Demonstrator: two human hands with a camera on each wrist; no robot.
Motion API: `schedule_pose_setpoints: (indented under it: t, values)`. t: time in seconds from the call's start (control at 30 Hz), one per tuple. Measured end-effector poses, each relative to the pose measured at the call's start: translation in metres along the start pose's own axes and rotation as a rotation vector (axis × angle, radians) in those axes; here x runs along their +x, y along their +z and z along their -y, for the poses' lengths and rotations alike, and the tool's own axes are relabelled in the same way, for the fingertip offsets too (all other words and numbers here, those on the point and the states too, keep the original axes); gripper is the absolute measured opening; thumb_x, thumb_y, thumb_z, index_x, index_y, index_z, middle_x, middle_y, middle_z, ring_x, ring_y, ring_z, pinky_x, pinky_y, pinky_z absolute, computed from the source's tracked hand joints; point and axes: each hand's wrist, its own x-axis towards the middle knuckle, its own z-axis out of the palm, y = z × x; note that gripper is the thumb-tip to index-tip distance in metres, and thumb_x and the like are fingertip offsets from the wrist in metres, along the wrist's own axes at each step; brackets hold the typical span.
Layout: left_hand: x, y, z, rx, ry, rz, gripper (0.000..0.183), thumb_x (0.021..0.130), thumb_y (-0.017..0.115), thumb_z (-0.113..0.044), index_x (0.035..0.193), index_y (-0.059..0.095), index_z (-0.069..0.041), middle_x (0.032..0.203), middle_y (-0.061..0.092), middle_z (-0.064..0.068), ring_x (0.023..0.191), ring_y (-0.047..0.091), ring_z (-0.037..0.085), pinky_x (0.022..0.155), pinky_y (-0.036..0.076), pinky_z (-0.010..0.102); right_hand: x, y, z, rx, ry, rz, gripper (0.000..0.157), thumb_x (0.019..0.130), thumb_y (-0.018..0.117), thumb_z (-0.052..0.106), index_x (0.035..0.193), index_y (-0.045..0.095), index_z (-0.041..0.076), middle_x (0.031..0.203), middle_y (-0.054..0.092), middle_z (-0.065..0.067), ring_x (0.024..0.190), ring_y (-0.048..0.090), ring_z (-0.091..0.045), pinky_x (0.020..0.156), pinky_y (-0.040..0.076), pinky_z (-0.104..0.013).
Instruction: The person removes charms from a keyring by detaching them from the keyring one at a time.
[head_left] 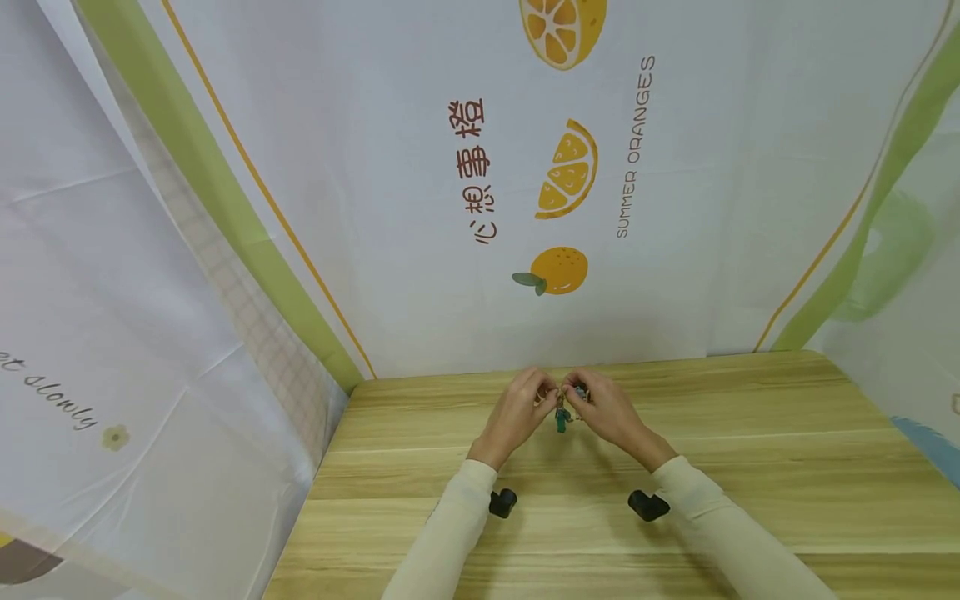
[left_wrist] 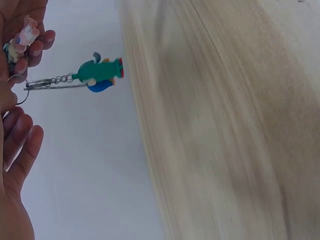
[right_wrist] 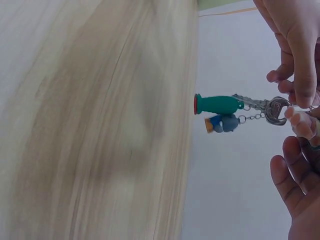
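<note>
In the head view my left hand (head_left: 517, 408) and right hand (head_left: 607, 408) meet over the far part of the table, fingertips nearly together. Between them hangs a keychain with a green bottle-shaped charm (right_wrist: 217, 104) and a small blue-and-grey figure charm (right_wrist: 224, 123) on short chains. A thin wire key ring (left_wrist: 26, 90) is pinched by my left thumb and fingers. Cradled in my right hand's curled fingers is a pinkish figurine (left_wrist: 27, 34), partly covered. A silver clasp (right_wrist: 275, 111) hangs close to the fingertips.
The wood-grain table (head_left: 420, 467) ends at a white curtain (head_left: 390, 208) printed with oranges. Another printed cloth (head_left: 150, 333) hangs along the left side. A black piece (head_left: 502, 503) shows by the left sleeve, and another black piece (head_left: 648, 505) by the right sleeve.
</note>
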Motion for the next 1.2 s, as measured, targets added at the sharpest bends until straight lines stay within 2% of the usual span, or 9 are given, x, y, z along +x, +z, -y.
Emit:
schedule_pose_setpoints:
  t: [0.23, 0.43, 0.57, 0.73, 1.0, 1.2]
  values:
    - [-0.0015, 0.0013, -0.0032, -0.037, -0.078, -0.015, 0.007, 0.098, 0.06, -0.017, 0.097, 0.066, -0.013, 0.093, 0.061, -0.003, 0.081, 0.06, 0.006, 0.071, 0.05, 0.011, 0.0004, -0.001, 0.0014, 0.045, 0.018, -0.012, 0.01, 0.1, 0.057, 0.023, 0.1, 0.064, 0.016, 0.089, 0.066, 0.003, 0.062, 0.053, -0.002, 0.057, 0.048, -0.022]
    - [-0.0001, 0.0, -0.007, -0.102, -0.111, 0.026, 0.011, 0.099, 0.056, -0.019, 0.098, 0.066, -0.013, 0.094, 0.06, -0.002, 0.082, 0.063, 0.014, 0.071, 0.051, 0.013, 0.0005, -0.0011, 0.0027, 0.034, 0.013, -0.02, 0.009, 0.099, 0.058, 0.021, 0.101, 0.065, 0.015, 0.091, 0.067, 0.001, 0.064, 0.054, -0.002, 0.057, 0.048, -0.022]
    - [0.0, -0.0003, -0.0079, -0.1, -0.137, 0.033, 0.011, 0.1, 0.056, -0.019, 0.097, 0.065, -0.013, 0.092, 0.059, -0.003, 0.081, 0.062, 0.012, 0.07, 0.05, 0.012, 0.0003, -0.0009, 0.0031, 0.031, 0.015, -0.019, 0.01, 0.099, 0.058, 0.021, 0.102, 0.065, 0.015, 0.091, 0.067, 0.001, 0.061, 0.053, -0.001, 0.056, 0.048, -0.022]
    - [-0.0003, 0.0001, -0.0087, -0.092, -0.126, 0.014, 0.009, 0.099, 0.058, -0.017, 0.095, 0.065, -0.012, 0.089, 0.058, -0.004, 0.077, 0.059, 0.007, 0.068, 0.049, 0.01, 0.0004, 0.0003, 0.0021, 0.031, 0.031, -0.01, 0.008, 0.099, 0.059, 0.022, 0.099, 0.064, 0.016, 0.088, 0.066, 0.002, 0.055, 0.053, 0.0, 0.053, 0.047, -0.022]
    - [0.0011, 0.0008, -0.0075, -0.08, -0.114, -0.001, 0.008, 0.098, 0.058, -0.015, 0.092, 0.062, -0.013, 0.087, 0.058, -0.003, 0.075, 0.058, 0.006, 0.066, 0.048, 0.011, 0.0018, 0.0001, -0.0009, -0.046, 0.035, -0.057, 0.007, 0.097, 0.061, 0.021, 0.094, 0.065, 0.016, 0.085, 0.067, 0.002, 0.068, 0.055, -0.006, 0.059, 0.046, -0.025]
    - [0.0005, 0.0006, -0.0068, -0.073, -0.107, -0.004, 0.007, 0.097, 0.059, -0.013, 0.092, 0.063, -0.014, 0.088, 0.058, -0.004, 0.075, 0.055, 0.004, 0.065, 0.047, 0.013, 0.0008, -0.0013, -0.0016, -0.055, 0.069, -0.039, 0.008, 0.096, 0.061, 0.021, 0.09, 0.065, 0.017, 0.079, 0.065, 0.004, 0.062, 0.051, -0.006, 0.057, 0.043, -0.024]
